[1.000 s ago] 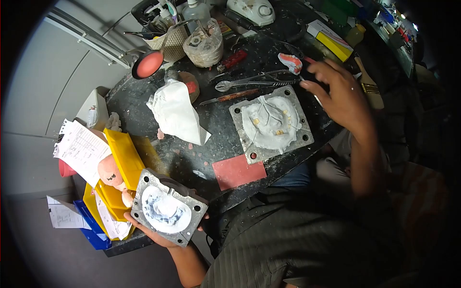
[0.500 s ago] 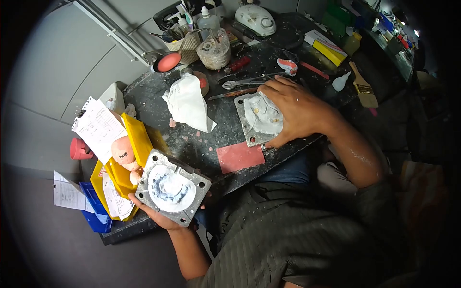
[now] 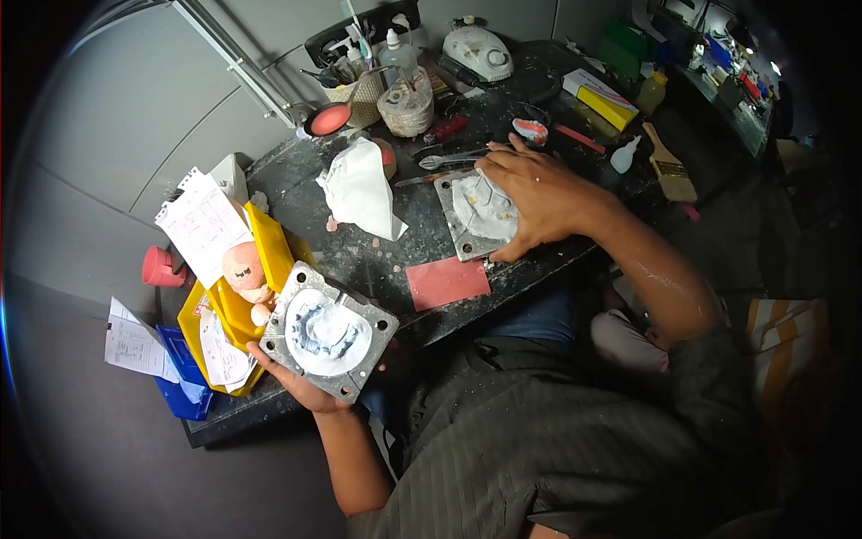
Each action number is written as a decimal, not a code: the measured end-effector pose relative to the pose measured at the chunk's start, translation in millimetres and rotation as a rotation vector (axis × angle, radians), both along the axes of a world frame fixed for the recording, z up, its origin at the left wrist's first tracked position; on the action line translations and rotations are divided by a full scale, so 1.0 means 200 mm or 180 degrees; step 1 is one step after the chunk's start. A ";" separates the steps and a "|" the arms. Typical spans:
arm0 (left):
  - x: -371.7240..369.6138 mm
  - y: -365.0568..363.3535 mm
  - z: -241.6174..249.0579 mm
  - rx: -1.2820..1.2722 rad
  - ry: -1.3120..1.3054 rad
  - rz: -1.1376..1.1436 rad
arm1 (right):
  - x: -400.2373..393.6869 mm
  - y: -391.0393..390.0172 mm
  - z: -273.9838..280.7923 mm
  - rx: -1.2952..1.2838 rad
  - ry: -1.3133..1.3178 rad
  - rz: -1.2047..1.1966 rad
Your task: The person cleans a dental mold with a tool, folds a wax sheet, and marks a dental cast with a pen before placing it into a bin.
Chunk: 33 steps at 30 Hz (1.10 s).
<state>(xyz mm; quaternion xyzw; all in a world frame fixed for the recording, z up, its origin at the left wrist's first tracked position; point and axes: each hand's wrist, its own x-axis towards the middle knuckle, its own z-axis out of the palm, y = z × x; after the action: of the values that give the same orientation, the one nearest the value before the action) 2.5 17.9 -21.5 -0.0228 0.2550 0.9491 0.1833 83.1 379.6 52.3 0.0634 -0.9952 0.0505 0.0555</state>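
A square metal denture flask half [image 3: 328, 334], filled with white plaster and a bluish arch-shaped hollow, rests in my left hand [image 3: 303, 388]. That hand supports it from below, off the table's front edge, with the hollow facing up. My right hand [image 3: 555, 198] is closed over the right side of another flask half [image 3: 468, 218], which lies on the table. Its plaster is rough, with small yellowish spots. My palm and fingers cover part of it. A pink wax sheet [image 3: 447, 284] lies just in front of this half, and a crumpled white cloth or tissue [image 3: 364, 190] is to its left.
Yellow bins [image 3: 269, 242] with papers and a pink rounded lump stand at the left, beside a blue bin [image 3: 184, 377]. Behind are a plaster-smeared jar [image 3: 406, 110], a small pan [image 3: 329, 119] and a white device [image 3: 478, 52]. A brush [image 3: 669, 171] lies right.
The view has shifted slightly. Both hands keep their holds on the two flask halves, and the left-hand half appears slightly higher and farther right in the picture.
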 end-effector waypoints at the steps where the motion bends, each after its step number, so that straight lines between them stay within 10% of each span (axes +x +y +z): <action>1: 0.00 0.00 0.00 0.0003 -0.0002 0.0000 | -0.01 0.00 0.01 -0.0067 -0.0105 -0.0027; 15: 0.03 0.01 0.03 0.0098 0.0189 0.0142 | -0.15 -0.20 -0.03 -0.0471 0.0207 -0.0940; 18: 0.04 0.01 0.05 0.1199 0.0663 -0.0846 | -0.18 -0.26 -0.07 -0.0244 0.0311 -0.1318; 33: 0.05 0.01 0.05 0.1629 0.0395 -0.0818 | -0.18 -0.24 -0.10 -0.0730 0.0807 -0.0595</action>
<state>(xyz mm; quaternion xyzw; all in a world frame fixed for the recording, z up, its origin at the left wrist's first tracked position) 12.5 19.0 -12.3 0.1148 0.0189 0.9512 0.2859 47.5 331.4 32.7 -0.0302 -0.9695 0.1499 0.1918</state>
